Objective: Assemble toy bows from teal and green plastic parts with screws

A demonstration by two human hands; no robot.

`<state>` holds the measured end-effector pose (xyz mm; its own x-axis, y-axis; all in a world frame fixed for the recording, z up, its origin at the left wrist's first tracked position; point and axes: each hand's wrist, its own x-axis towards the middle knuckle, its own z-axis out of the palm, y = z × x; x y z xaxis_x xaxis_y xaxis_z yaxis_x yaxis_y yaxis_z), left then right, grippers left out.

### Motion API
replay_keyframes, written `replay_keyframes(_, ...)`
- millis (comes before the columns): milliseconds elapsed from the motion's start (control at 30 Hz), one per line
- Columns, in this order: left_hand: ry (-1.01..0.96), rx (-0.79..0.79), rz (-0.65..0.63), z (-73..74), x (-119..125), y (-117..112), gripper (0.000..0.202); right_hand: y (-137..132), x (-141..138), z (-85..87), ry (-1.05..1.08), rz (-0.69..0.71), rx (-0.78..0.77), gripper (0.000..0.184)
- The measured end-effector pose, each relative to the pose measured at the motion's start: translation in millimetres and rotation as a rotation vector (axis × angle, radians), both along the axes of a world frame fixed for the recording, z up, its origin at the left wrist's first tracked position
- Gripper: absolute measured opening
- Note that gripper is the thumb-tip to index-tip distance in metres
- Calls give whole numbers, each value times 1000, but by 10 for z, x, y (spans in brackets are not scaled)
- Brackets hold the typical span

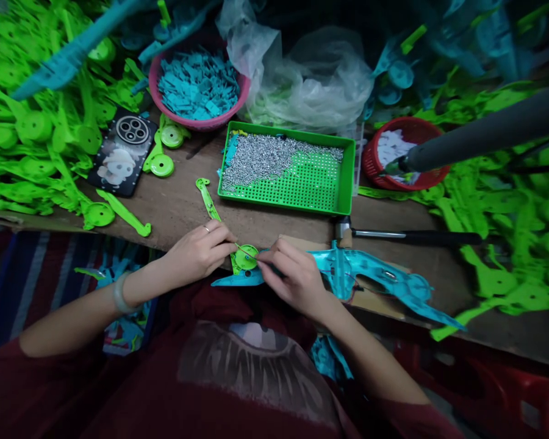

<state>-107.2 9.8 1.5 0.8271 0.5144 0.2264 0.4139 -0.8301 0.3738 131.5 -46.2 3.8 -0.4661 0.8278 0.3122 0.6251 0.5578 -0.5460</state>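
Note:
My left hand (201,249) pinches a thin red wire that runs to a green plastic part (246,257) with a round disc end, lying at the table's near edge. My right hand (287,274) has its fingertips pressed together on the right side of that same disc. Under and beside the disc lies a teal plastic shell (370,277) that stretches to the right. A green tray (343,183) half filled with small silver screws sits just beyond my hands.
A pink bowl (238,110) of teal pieces and a red basket (375,164) of white pieces stand at the back. Green parts pile up left (32,128) and right (521,244). A phone (123,152), a hammer (407,235) and a clear bag (311,79) lie on the table.

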Motion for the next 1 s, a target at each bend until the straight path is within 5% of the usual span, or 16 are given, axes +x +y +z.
replay_keyframes(100,20,-36,47,60,78,-75,16,-13,-79,58,-89,54,34,20)
replay_keyframes(267,39,-50,304,70,285,-354,24,-9,18,34,-280,61,95,26)
replay_keyframes(500,9,-87,555,59,422,-591,20,-25,117,-7,-166,150,41,23)
replay_keyframes(733,-14,-61,572,74,404,-613,20,21,120,15,-323,266,228,22)
replay_keyframes(1000,-144,-150,424,49,373,-567,13,56,270,2,-388,259,157,32)
